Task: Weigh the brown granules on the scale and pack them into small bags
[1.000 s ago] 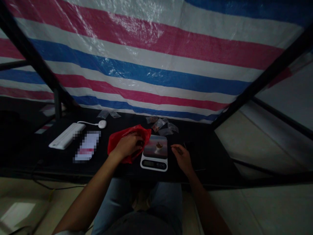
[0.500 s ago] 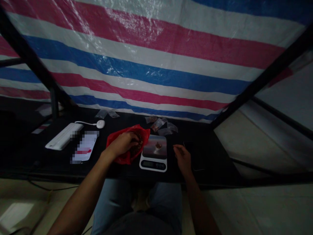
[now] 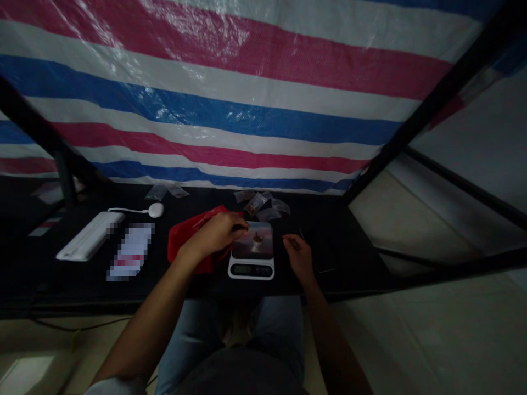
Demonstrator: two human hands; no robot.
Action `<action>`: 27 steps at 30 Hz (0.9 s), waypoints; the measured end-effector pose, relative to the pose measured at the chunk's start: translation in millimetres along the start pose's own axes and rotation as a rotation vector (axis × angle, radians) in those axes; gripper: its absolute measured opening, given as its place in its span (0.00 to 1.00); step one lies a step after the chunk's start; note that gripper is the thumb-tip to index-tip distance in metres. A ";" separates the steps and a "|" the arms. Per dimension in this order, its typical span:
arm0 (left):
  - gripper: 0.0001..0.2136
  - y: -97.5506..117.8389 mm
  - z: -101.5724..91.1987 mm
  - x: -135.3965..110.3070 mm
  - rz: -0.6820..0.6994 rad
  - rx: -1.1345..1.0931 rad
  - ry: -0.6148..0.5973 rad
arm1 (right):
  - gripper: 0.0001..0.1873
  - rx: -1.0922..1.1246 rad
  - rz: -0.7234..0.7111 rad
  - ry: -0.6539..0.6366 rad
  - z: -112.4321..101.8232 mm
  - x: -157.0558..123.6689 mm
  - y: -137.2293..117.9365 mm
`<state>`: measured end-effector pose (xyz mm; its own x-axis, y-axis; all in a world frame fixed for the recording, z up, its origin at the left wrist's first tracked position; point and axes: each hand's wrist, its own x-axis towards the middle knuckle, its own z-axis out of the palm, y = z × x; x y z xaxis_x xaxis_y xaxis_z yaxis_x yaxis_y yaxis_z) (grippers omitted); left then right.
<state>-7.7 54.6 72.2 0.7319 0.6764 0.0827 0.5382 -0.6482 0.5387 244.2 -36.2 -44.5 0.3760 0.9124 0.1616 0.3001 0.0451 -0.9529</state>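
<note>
Meanwhile, the left hand is held closed over the edge of a digital scale, beside a red plastic bag. The right hand is held loosely open near the scale

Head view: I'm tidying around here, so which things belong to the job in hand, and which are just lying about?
In use: left hand, right hand, red plastic bag, digital scale, brown piece, small clear bags.

Lying about: white oblong device, corded white puck, blurred card.
</note>
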 end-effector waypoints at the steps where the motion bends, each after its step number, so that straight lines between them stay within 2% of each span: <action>1: 0.10 5.8 1.7 4.6 0.017 -0.001 -0.015 | 0.14 0.007 0.007 0.000 0.1 -0.1 -0.2; 5: 0.10 19.4 14.4 17.7 0.066 0.036 -0.076 | 0.14 0.022 0.014 -0.001 0.7 -0.5 -1.4; 9: 0.10 19.4 22.1 21.0 0.088 0.074 -0.096 | 0.14 0.000 -0.006 -0.008 0.9 -0.3 -0.9; 16: 0.11 25.2 14.4 19.2 0.090 0.087 -0.136 | 0.13 -0.010 -0.033 -0.022 1.9 -0.6 3.1; 27: 0.12 26.3 15.8 20.4 0.050 -0.030 -0.095 | 0.12 -0.016 -0.015 -0.049 2.6 -0.3 2.9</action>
<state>28.0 45.8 74.8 0.7947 0.6061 0.0311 0.4880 -0.6686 0.5610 242.6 -35.3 -48.0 0.3277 0.9307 0.1624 0.3197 0.0525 -0.9461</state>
